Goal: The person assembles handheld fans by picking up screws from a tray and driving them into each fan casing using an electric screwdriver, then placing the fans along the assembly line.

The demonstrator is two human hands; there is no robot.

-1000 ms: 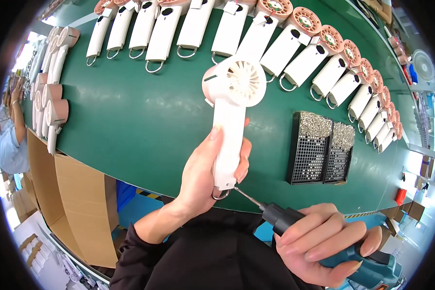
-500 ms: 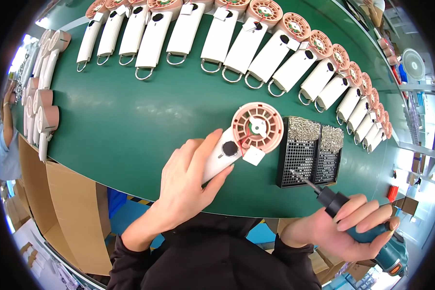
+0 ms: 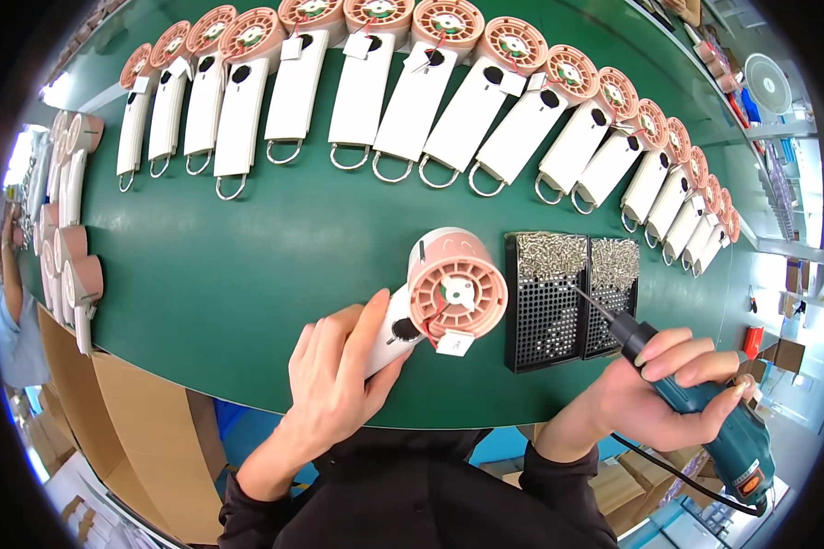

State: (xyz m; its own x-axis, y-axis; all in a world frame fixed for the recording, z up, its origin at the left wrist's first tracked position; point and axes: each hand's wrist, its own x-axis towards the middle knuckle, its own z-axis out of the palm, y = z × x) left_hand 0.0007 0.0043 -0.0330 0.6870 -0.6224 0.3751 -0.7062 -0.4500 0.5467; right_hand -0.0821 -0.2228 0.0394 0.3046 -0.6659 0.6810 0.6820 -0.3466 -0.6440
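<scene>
we hold the fan flat on the green table near its front edge, open pink head up, rotor and red wire exposed; our left hand is clamped over its white handle. our right hand is closed around the teal driver, whose bit points down into the right of two black screw trays, just beside the fan head. we cannot tell whether a screw is on the bit. we judge the work as mid-cycle: the fan is positioned, no screw is visibly seated in its head, and fastening remains. a long row of fans lies along the far side, and more fans line the left edge. open room is the bare green strip between the row and the fan, widest to the left. the trays close off the right side, and the front edge lies just under our left wrist, with cardboard boxes below.
</scene>
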